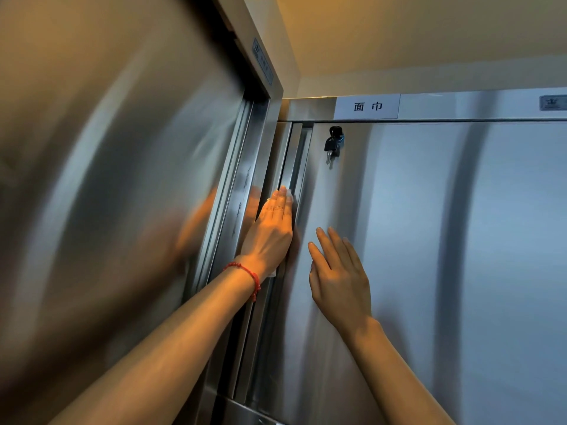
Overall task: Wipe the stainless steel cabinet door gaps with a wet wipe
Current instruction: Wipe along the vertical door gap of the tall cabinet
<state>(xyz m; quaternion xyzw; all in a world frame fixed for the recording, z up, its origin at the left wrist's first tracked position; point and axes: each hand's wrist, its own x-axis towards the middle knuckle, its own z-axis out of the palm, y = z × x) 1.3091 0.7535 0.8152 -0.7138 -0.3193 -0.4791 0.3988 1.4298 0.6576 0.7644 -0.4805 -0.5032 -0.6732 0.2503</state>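
We are partway through, by our reckoning. Our left hand [273, 228] is pressed flat into the gap [296, 167], the vertical recess along the left edge of the right door [429, 240], just where that door meets the corner with the left door [107, 194]. The wipe [289, 196] lies under this hand; we see only a white sliver at the fingertips, at 12 o'clock from the knuckles, and another scrap by the wrist at 6 o'clock.

We judge the stretch of gap above the hand, running toward 12 o'clock up to the top frame, is left to wipe. The part below may be done, though nothing on the steel shows it. The left door's own edge channel looks like a further job.

Left hand: fingers straight and together, pointing up the gap, palm pressing the wipe to the metal rather than curling round it. A red bracelet [245, 274] sits on the wrist.

Right hand [340, 277]: at 4 o'clock from the left, fingers straight and slightly spread, lying flat on the right door, holding nothing. It seems to steady the door.

A key [333, 145] hangs in the lock at 1 o'clock from the left hand.
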